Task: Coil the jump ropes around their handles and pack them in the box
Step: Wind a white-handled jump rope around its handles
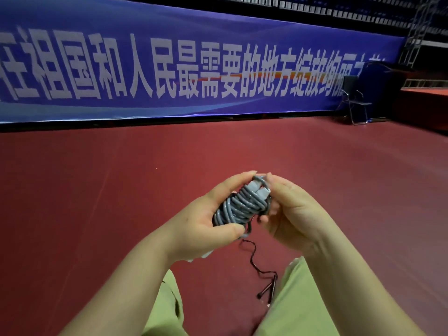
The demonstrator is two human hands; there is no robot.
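grey jump rope [238,206], wound in many turns around its pale handles [258,189], forming a compact bundle held above the red floor [97,180]; left hand [206,219] wrapped around the lower end of the bundle, thumb pressed across the coils, fingers curled behind; right hand [291,209] closed on the upper end of the bundle, fingertips pinching the last loop of rope beside the handle tips; a thin black cord [254,260] trailing down from under the bundle to the floor, ending between the person's knees in green trousers [298,299]; beyond the bundle, a long blue banner [169,69] with white characters running along the far edge of the floor; to the far right of the bundle, a dark folding chair [354,100] standing in front of the banner's end; no box visible in this view.
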